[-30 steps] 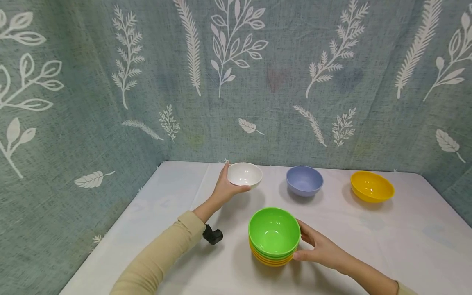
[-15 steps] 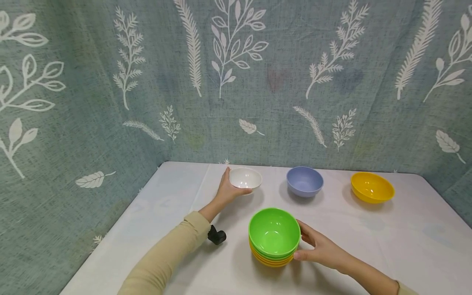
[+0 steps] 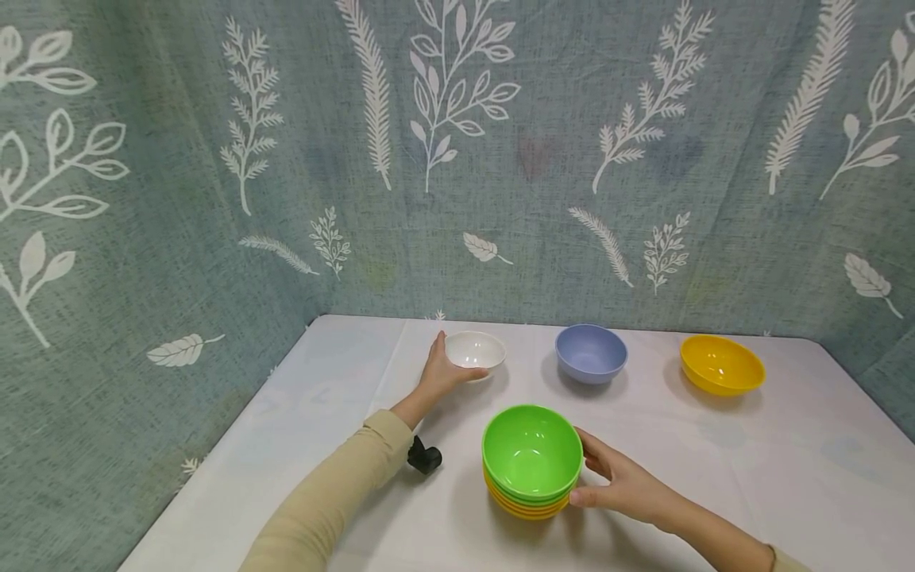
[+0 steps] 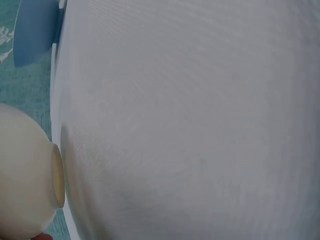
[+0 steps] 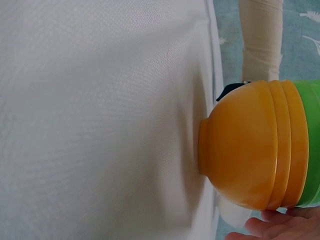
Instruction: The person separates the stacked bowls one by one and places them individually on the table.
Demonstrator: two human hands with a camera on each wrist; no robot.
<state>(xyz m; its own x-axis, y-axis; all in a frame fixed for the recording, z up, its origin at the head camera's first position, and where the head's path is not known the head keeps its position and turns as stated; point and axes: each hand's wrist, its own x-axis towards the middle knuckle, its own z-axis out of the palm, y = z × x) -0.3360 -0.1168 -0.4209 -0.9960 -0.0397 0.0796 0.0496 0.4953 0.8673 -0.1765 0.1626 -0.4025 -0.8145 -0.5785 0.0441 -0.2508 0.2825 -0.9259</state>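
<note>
My left hand (image 3: 445, 372) grips the side of a small white bowl (image 3: 477, 346) at the back of the table, its thumb along the near side. In the left wrist view, the foot of the white bowl (image 4: 25, 175) shows close over the cloth, and a fingertip (image 4: 42, 236) peeks out below the bowl. Nearer the front, an upright stack of bowls (image 3: 532, 457), green over orange, stands on the cloth. My right hand (image 3: 622, 481) holds that stack from its right side, thumb in front and fingers behind. From the right wrist, fingertips (image 5: 272, 227) meet its rims.
A blue bowl (image 3: 591, 353) and a yellow bowl (image 3: 722, 364) stand along the back of the white-covered table (image 3: 786, 445). A black device (image 3: 425, 457) sits by my left wrist. Patterned curtain (image 3: 457, 222) closes off the back and left side.
My left hand has lowered the white bowl and brought it slightly nearer. The right hand and the stack stay where they were.
</note>
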